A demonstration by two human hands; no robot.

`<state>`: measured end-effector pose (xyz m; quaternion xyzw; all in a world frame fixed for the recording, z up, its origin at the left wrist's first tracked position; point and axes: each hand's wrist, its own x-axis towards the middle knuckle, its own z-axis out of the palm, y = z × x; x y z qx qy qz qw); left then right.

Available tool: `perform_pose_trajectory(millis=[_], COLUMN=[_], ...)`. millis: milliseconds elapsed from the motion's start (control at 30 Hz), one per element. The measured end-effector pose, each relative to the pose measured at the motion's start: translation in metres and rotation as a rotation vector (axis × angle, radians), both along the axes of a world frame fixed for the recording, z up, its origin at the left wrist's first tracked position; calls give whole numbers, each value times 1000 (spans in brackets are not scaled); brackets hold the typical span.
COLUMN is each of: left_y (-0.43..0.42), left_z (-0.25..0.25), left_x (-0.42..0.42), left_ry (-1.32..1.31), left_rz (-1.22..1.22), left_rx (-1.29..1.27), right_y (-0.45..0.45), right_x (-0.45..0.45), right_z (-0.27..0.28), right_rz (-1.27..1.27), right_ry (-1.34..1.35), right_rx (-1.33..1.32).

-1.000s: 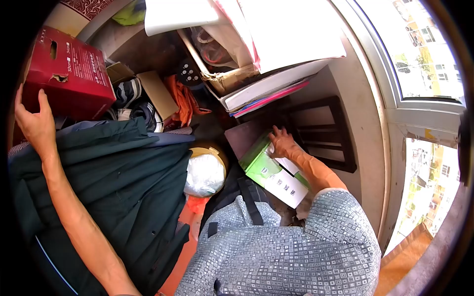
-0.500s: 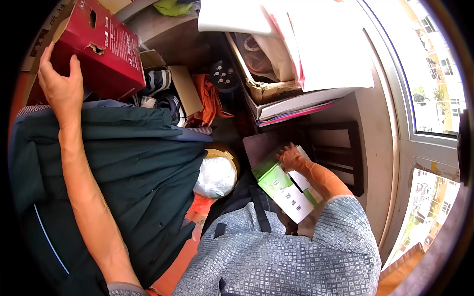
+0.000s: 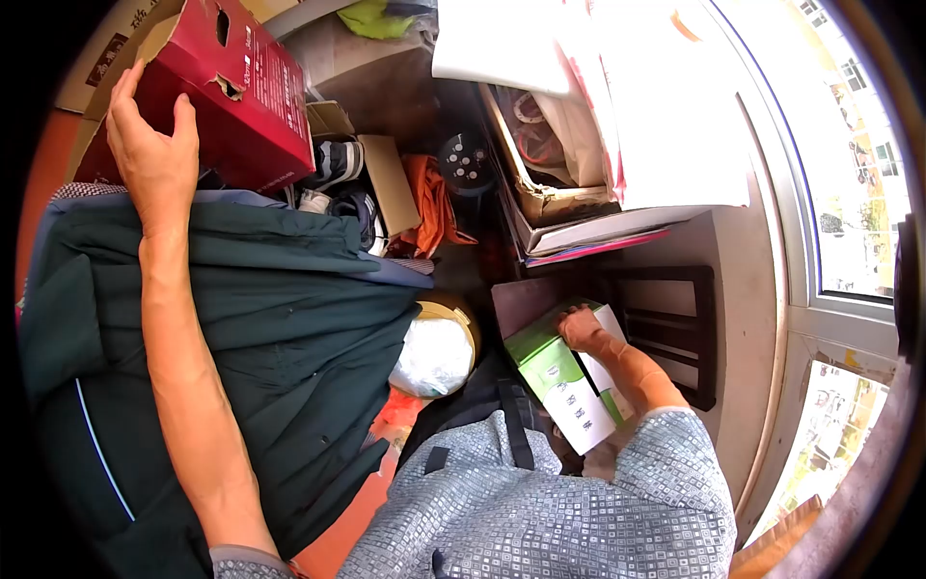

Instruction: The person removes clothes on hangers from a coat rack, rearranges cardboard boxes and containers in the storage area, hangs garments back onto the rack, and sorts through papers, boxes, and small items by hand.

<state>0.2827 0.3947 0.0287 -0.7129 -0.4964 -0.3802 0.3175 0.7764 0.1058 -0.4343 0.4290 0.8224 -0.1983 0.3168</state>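
Note:
At the upper left, my left hand (image 3: 154,159) lies against the near side of a red cardboard box (image 3: 251,106), fingers stretched and thumb apart. The box is tilted, with a torn hole in its face. Lower right, my right hand (image 3: 581,328) has its fingers curled over the open end of a green and white box (image 3: 569,396); the fingertips are partly hidden. A dark green garment (image 3: 260,328) is spread beneath my left forearm. Between the arms is a round tub (image 3: 467,328) with a white plastic bag (image 3: 432,357) bulging from it.
Shoes (image 3: 338,164) sit in an open carton (image 3: 391,183) behind the garment. Beside them is an orange cloth (image 3: 424,198). A worn cardboard box (image 3: 559,198) rests on stacked papers. A dark wooden slatted frame (image 3: 709,338) stands by the window (image 3: 854,164) at right.
The whole view has shifted slightly, with things appearing lower and to the right. My right hand's fingers are more curled at the green and white box. My left hand stays at the red box.

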Motion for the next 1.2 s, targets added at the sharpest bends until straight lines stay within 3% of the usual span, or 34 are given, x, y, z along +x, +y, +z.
perform_pose_trajectory(millis=[167,300,433,833,967,1200], left_y=[0,-4,-7,-26,-29,-24], left_z=[1,2,3,0,-4,-15], left_x=[-1,1,-1,3,4,2], left_ry=[-16,-51,-79,-222,-401,-457], left_rz=[-20,-49,-59,-24,-20,25], left_rx=[0,5,2,40,75,-26], right_y=[12,13,11,-56,-74,-67], right_x=[26,40,42,44,41,31], right_z=[52,120,195,362,427,528], right_rz=[-68,-130,-246,-387,-368,-334], right_ry=[151,420,488,416,361,365], right_rx=[164,503,543,730,867,1054])
